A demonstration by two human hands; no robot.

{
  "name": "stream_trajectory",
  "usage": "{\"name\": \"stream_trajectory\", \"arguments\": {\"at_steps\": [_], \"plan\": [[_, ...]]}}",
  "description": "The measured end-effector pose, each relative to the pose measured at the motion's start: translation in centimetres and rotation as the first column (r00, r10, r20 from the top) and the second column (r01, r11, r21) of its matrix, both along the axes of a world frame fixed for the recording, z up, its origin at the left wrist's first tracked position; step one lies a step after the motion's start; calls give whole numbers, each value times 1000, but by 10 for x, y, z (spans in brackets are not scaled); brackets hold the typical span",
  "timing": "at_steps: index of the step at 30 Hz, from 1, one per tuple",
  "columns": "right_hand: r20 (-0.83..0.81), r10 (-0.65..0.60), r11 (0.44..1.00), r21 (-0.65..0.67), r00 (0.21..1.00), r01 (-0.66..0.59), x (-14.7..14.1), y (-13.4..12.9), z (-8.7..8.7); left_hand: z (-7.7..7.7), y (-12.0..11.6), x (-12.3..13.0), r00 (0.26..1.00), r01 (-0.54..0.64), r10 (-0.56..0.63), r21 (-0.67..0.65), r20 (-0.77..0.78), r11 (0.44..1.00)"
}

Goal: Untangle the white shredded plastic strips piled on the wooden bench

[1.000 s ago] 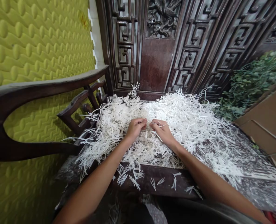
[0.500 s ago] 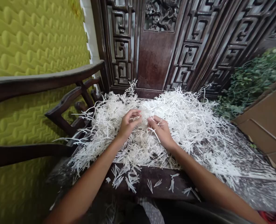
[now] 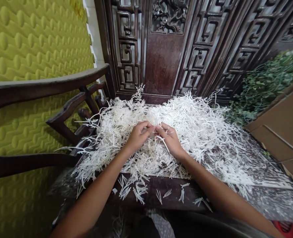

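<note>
A thin white artificial branch [image 3: 164, 142] lies in my right hand [image 3: 170, 139], its bare stem curving down past the thumb toward the wrist. The fingers of that hand are closed around it. My left hand [image 3: 139, 135] meets the right fingertips, thumb and forefinger pinched together on what looks like the tip of the same branch; the fingertips mostly hide the contact. Both hands are over a broad heap of white plastic branches [image 3: 196, 124] with needle-like sprigs.
Loose white sprigs [image 3: 139, 191] lie along the dark wooden front edge [image 3: 158, 185]. A curved wooden armrest [image 3: 49, 76] borders the left side, beside a yellow textured surface [image 3: 37, 39]. Carved panels [image 3: 163, 62] stand behind. At right are green foliage [image 3: 272, 79] and a cardboard box [image 3: 282, 129].
My left hand has moved right until its fingertips meet those of my right hand, and its thumb and forefinger have closed. The right hand keeps hold of the branch, almost still.
</note>
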State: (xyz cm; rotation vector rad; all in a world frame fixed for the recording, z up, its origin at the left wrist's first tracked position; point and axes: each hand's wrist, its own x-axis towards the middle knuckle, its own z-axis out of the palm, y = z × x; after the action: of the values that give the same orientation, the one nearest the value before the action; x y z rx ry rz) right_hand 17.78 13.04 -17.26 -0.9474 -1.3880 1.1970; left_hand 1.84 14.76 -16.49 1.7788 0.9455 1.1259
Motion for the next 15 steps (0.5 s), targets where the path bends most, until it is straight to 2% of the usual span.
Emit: {"name": "stream_trajectory", "arguments": {"at_steps": [4,9,15], "plan": [[-33,67,994,-83,997,-70,0,0,2,-4,5,-4,983,144,-116,-202,143,969],[-119,159,970,-164,980,-178,1,1,4,-6,7,-6,947,255,-158,-357,279,899],[-100,184,958,-203,978,-201,1,-3,9,-7,5,-4,891,381,-221,-387,397,840]]}}
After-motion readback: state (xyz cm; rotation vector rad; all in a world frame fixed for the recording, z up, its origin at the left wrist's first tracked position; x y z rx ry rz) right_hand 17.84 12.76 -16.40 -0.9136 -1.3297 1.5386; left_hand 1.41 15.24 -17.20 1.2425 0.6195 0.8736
